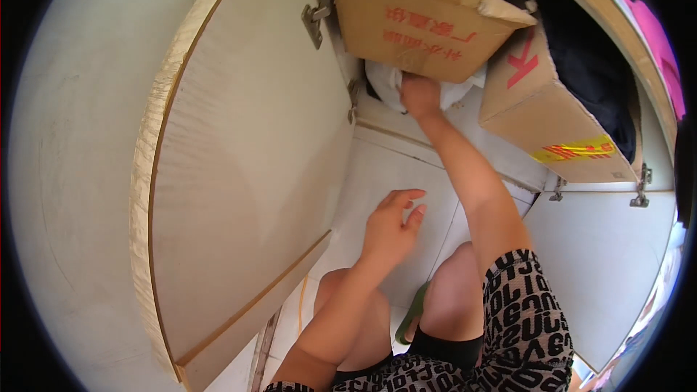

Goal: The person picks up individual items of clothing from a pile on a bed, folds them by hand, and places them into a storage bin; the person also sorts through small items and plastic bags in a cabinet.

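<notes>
Two hands work apart at an open cabinet. The right hand (421,96) reaches inside, its fingers bent against a white bag (392,98) that lies on the cabinet floor, partly hidden beneath a cardboard box (414,25) with red print; the knuckles face the camera, so whether the fingers truly grip the bag cannot be told. The left hand (392,226) holds nothing and hangs above the pale floor tiles (370,167), thumb and fingers apart and slightly curled. To the right of the bag stands a second cardboard box (519,112), open at the top, with dark cloth (584,58) inside and yellow tape (577,150) near its lower edge. The left door (247,145) and right door (606,261) both stand open, and a green slipper (412,316) shows beside the person's knee (456,290).
</notes>
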Motion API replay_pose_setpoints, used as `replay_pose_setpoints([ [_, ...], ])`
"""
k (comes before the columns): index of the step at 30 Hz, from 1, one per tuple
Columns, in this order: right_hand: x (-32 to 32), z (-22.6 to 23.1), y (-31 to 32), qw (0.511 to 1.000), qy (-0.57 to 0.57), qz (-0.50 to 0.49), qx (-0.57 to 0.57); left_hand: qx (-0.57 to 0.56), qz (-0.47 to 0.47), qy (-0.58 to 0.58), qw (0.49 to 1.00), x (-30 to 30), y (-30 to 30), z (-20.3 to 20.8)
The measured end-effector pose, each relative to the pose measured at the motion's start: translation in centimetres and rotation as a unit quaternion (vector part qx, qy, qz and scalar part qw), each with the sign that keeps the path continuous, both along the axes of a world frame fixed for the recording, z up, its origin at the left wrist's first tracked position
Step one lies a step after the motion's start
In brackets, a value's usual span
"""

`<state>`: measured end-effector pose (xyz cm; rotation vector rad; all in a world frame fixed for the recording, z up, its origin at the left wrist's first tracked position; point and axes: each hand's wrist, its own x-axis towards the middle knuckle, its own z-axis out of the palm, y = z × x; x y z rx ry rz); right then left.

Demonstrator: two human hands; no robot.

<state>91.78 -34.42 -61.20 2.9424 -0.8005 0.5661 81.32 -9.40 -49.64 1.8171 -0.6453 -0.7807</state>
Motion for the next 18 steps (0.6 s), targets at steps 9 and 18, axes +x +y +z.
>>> replay_pose_setpoints([
  [9,-12.6,4.6,7.1,0.983,0.082,0.138,0.085,-0.03,0.156,-0.015,0.987,4.7,-2.3,-5.3],
  [18,-20.2,4.6,10.8,0.953,0.15,0.148,0.219,-0.179,0.336,0.205,0.902,3.9,-7.2,-8.0],
])
